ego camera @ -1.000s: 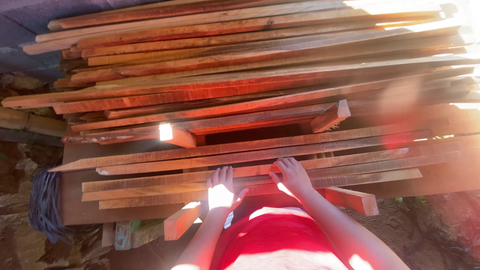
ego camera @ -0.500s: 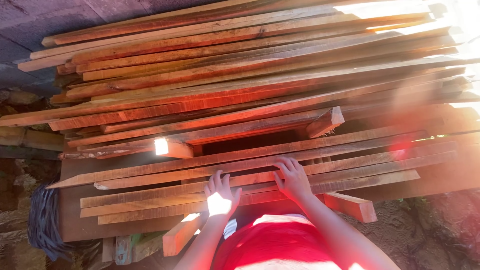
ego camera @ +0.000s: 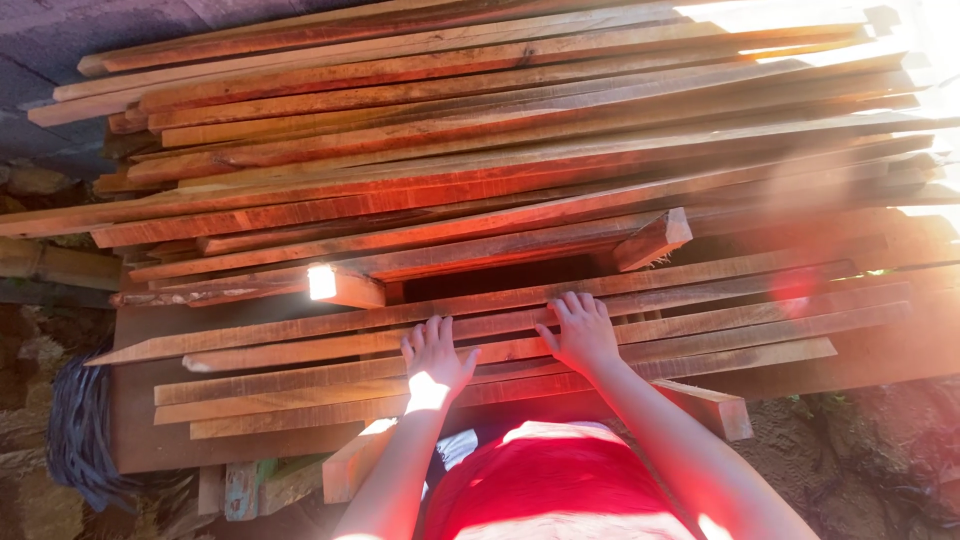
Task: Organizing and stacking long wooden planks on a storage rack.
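Both hands flat, fingers spread open: left hand [ego camera: 433,357] and right hand [ego camera: 579,332] resting on near thin planks [ego camera: 700,335] of stacked lumber [ego camera: 500,130]. Best pressed evenly, palms level, sliding one plank without tipping neighbours.

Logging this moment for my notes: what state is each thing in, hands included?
Left hand: open, flat on the near planks.
Right hand: open, fingers spread on the planks.
Near planks: lying flat, side by side.
Upper plank stack: piled in layers.
Short block: wedged crosswise, tilted.
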